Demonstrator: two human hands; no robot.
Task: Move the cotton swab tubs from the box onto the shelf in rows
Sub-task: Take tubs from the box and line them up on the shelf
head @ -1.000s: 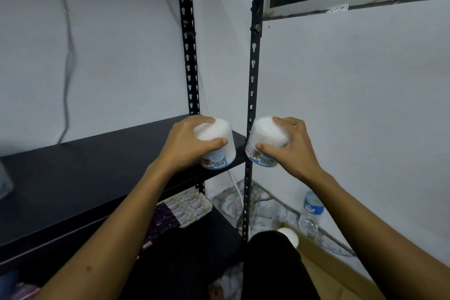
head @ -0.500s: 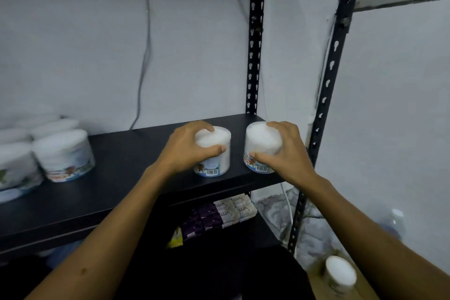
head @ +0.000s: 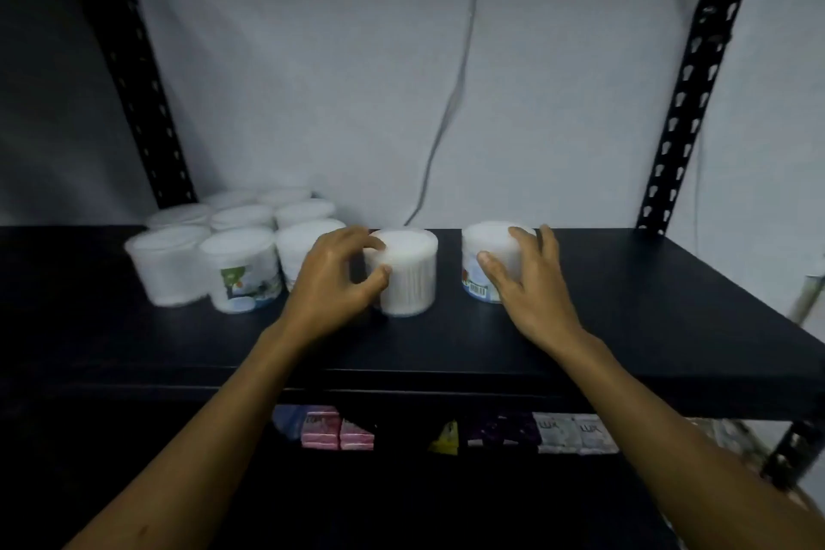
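On the black shelf in front of you, both of your hands are on cotton swab tubs standing upright on the board. Your left hand has its grip closed round the left tub: the thumb presses the near side and the fingers curl over the top edge. This tub shows only the white swab sticks through its clear wall, with no label turned your way. Your right hand holds the right tub, thumb on the front wall and fingers wrapped over the lid and far side; a colored label with a barcode shows at its base. The two tubs stand near each other with a clear gap of bare shelf between them.

To the left of your left hand sits the stocked group of tubs, set in rows running back toward the wall, their sides close together or touching. The nearest row has a plain-looking tub at the far left, then one with a green and blue label facing you, then one partly hidden behind your left hand. The tub in your left hand is just beside that group.

Behind the shelf, a thin cable hangs down the pale wall. Two black slotted uprights rise at the back corners. Below the shelf edge, a lower level holds small packets, pink ones at the left and grey ones lettered LUX at the right.
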